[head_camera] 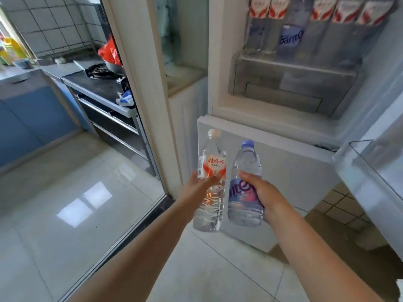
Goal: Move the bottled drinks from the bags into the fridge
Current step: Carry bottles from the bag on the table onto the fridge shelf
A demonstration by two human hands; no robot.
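Observation:
My left hand [199,185] grips a clear water bottle [211,168] with a white cap and a red-and-white label. Right beside it, my right hand [265,194] grips a second water bottle [246,162] with a blue cap and a purple label. Both bottles are upright, held in front of the open fridge [272,114], below its upper compartment. On the fridge's shelf [294,68] at the top stand several bottles [291,35], most with red-and-white labels, one with a blue label. No bag shows near my hands.
The fridge's open door [375,171] with a clear door bin stands at the right. A white door frame [139,83] and a sliding-door track [135,223] separate me from a kitchen at the left, with a counter [96,88], a red plastic bag [110,52] and blue cabinets [32,114].

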